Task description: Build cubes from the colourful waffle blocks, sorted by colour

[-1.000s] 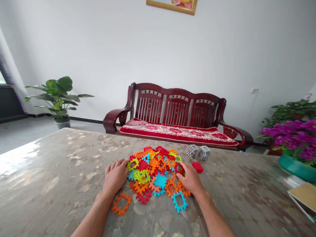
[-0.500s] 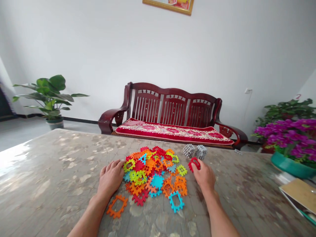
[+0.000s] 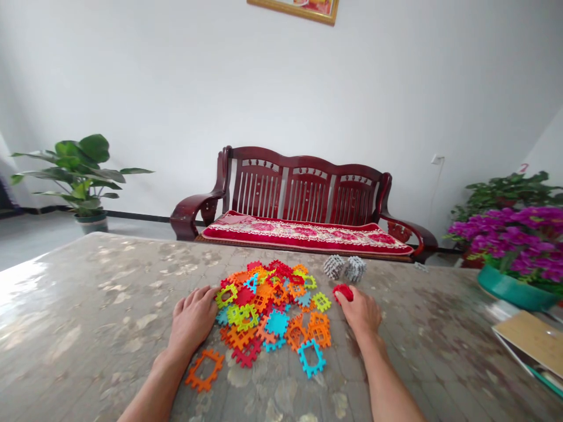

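Note:
A heap of plastic interlocking building pieces in red, orange, lime and blue lies in front of me, many with cut-out windows. My left hand rests flat on the table at the heap's left edge, fingertips close to a lime frame piece. To the right of the heap, my right hand pinches a red interlocking piece between thumb and fingers, just above or on the table; I cannot tell which. An orange frame piece lies apart at the near left, and a blue frame piece at the near right.
Two grey knobbly round objects stand behind my right hand on the patterned tabletop. At the right are a teal pot of purple flowers and a brown notebook or box. A wooden bench stands beyond the table.
My right hand has turned the red piece, so its central opening shows less. The whole view has shifted slightly. My left hand stays in place by the heap.

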`<state>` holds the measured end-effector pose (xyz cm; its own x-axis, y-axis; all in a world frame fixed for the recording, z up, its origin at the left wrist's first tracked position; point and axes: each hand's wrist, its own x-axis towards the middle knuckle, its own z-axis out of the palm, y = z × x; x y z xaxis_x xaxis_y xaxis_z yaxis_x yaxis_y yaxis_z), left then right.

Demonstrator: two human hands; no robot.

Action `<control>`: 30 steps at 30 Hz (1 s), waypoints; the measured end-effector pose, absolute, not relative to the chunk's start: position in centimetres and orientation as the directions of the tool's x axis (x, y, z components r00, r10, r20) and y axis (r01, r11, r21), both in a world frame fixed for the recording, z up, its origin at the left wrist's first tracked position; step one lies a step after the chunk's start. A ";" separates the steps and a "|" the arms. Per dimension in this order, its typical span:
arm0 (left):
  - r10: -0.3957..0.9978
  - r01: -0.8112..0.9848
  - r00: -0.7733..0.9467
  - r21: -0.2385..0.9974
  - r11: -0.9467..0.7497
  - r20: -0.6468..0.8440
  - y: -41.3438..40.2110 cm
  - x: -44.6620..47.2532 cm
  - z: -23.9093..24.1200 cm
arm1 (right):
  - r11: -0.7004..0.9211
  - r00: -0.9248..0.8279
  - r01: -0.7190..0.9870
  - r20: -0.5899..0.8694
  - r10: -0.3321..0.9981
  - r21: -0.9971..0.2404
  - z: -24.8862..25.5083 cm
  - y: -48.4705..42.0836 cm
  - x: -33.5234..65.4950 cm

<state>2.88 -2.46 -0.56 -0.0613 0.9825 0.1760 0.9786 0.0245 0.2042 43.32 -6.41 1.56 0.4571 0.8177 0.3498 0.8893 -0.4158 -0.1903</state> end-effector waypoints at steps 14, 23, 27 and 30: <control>0.977 0.976 -0.068 0.217 0.023 0.203 -2.4 2.9 -0.9 | -0.421 0.454 0.891 0.343 0.822 -0.171 0.7 -6.1 43.4; 0.972 0.974 -0.064 0.227 0.011 0.226 -2.6 3.0 -0.8 | -0.403 0.445 0.895 0.404 0.799 -0.190 0.0 -6.3 43.5; 0.971 0.973 -0.061 0.230 0.007 0.231 -2.6 3.0 -0.8 | -0.258 0.348 0.937 0.567 0.747 -0.234 -0.1 -6.0 43.2; 0.968 0.970 -0.066 0.242 0.005 0.244 -2.5 3.0 -0.9 | -0.020 0.216 0.952 0.622 0.753 -0.306 -0.1 -5.6 41.9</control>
